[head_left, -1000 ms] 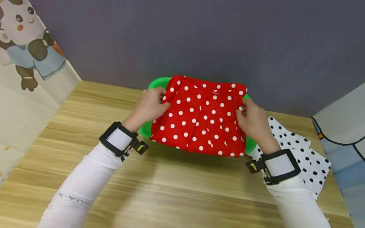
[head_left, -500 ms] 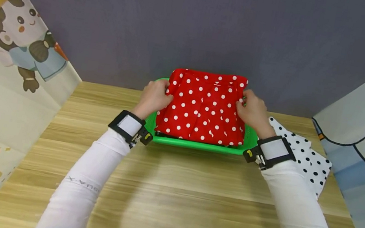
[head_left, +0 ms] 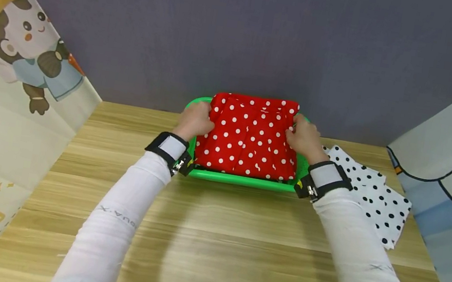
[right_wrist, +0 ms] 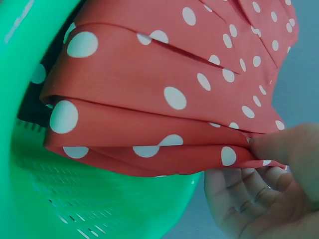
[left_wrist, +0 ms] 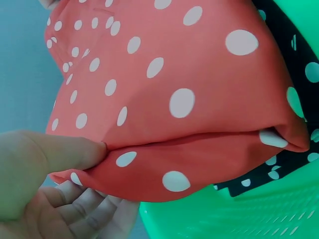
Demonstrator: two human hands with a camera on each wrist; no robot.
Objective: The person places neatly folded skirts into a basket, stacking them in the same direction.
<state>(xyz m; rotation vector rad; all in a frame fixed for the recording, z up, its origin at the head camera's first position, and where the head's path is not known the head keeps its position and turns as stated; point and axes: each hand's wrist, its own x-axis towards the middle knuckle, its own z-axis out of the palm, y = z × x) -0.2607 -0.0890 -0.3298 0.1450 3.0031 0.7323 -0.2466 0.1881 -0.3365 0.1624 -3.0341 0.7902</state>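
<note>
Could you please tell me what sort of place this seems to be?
It is probably a small indoor booth or work corner: a wood-grain table reaches a plain dark gray wall at the back, and cartoon-printed walls close it in on both sides.

A basket (head_left: 242, 181) far on the tabletop (head_left: 232, 240) holds a lower cloth (left_wrist: 299, 59), an upper cloth (head_left: 248, 137) over it; another cloth (head_left: 377, 197) lies right.

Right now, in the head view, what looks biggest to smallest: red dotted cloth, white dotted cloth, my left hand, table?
1. Table
2. Red dotted cloth
3. White dotted cloth, partly hidden
4. Left hand
</note>
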